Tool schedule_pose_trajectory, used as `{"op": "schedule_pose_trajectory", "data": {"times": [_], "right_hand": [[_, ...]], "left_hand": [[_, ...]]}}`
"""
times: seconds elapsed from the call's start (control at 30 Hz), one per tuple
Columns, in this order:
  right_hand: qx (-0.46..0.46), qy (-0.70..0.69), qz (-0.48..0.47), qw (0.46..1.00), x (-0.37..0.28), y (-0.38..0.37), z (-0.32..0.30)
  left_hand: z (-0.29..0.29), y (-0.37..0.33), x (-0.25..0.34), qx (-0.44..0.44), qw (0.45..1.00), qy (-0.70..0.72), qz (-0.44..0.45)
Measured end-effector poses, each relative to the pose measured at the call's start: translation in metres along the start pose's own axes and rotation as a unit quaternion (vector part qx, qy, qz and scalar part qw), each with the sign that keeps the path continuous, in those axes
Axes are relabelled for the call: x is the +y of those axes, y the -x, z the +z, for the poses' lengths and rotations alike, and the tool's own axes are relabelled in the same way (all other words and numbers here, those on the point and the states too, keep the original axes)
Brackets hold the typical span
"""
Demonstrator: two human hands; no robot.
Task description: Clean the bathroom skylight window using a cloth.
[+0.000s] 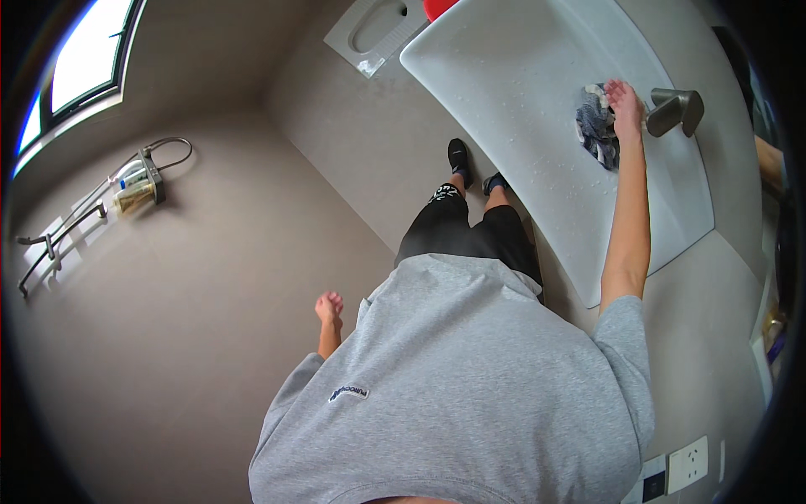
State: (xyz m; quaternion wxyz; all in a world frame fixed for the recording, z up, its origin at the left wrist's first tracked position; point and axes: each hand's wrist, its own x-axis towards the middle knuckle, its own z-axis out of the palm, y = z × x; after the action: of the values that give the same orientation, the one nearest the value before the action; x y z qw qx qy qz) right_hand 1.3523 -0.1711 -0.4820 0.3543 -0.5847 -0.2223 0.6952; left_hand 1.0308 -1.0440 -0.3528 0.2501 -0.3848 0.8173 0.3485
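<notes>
A crumpled grey and white patterned cloth (597,128) lies in the white washbasin (512,80), below the tap's spout. My right hand (625,109) is over the cloth's right edge, its fingers loosely bent and a little apart; whether they touch the cloth is hard to make out. Just right of that hand stands the grey metal tap (674,112). My left hand (330,306) is raised at my left side, well away from the basin, with curled fingers and nothing visible in them.
Beyond the basin's far left corner are a squat toilet (372,38) and a red rounded thing (438,8). A shower fitting (154,176) with bottles hangs on the left wall, near a window (88,50). Wall sockets (688,464) are at the lower right.
</notes>
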Motion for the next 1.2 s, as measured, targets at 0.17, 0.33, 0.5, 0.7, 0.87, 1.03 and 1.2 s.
{"op": "schedule_pose_trajectory", "data": {"times": [0.17, 0.33, 0.5, 0.7, 0.87, 1.03, 1.2], "right_hand": [[-0.007, 0.568, -0.421, 0.707, 0.015, 0.022, -0.014], [-0.066, 0.667, -0.238, 0.703, 0.040, 0.036, -0.056], [0.008, 0.579, -0.113, 0.808, 0.023, 0.051, -0.084], [0.265, 0.514, -0.316, 0.752, -0.026, 0.094, -0.080], [0.349, 0.379, -0.563, 0.646, -0.071, 0.188, 0.014], [0.128, 0.708, -0.485, 0.497, -0.050, 0.196, 0.005], [0.142, 0.708, -0.467, 0.510, -0.043, 0.201, 0.011]], "left_hand": [[0.003, -0.001, -0.026, -0.024, 0.995, -0.080, -0.051], [0.022, -0.003, -0.013, -0.135, 0.961, -0.241, 0.017], [0.035, -0.047, 0.010, -0.169, 0.967, -0.186, -0.051], [0.052, -0.058, 0.051, -0.194, 0.964, -0.179, -0.042], [0.053, -0.075, 0.043, -0.199, 0.962, -0.172, -0.070], [0.083, -0.090, 0.051, -0.230, 0.956, -0.171, -0.056], [0.107, -0.097, 0.059, -0.250, 0.955, -0.152, -0.055]]}}
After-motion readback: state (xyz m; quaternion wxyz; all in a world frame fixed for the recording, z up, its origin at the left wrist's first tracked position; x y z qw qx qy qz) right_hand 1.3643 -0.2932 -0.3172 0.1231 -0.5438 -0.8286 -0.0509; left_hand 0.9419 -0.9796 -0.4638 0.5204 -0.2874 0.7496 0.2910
